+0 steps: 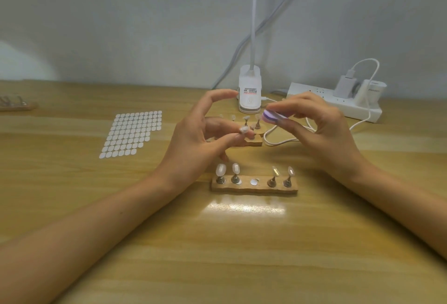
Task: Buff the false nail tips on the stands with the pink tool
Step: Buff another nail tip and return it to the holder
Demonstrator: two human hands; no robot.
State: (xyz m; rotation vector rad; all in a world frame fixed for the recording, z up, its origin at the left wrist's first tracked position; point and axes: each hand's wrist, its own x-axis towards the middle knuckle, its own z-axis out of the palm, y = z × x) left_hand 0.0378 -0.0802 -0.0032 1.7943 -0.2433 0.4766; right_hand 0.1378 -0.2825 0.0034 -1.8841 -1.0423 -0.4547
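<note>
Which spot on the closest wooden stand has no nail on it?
The middle spot of the near stand. It shows only a bare silver disc, while the two spots on each side of it carry nail tips on pegs.

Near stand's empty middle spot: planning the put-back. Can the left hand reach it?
Likely yes: the spot is bare and nothing lies between it and the left hand, which pinches a tip.

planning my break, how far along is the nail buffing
Done: cannot tell which tips are buffed. In hand: left hand pinches one nail tip, right hand holds the pink tool by it. Left: maybe four tips on the near stand, one slot empty, and those on the far stand.
</note>
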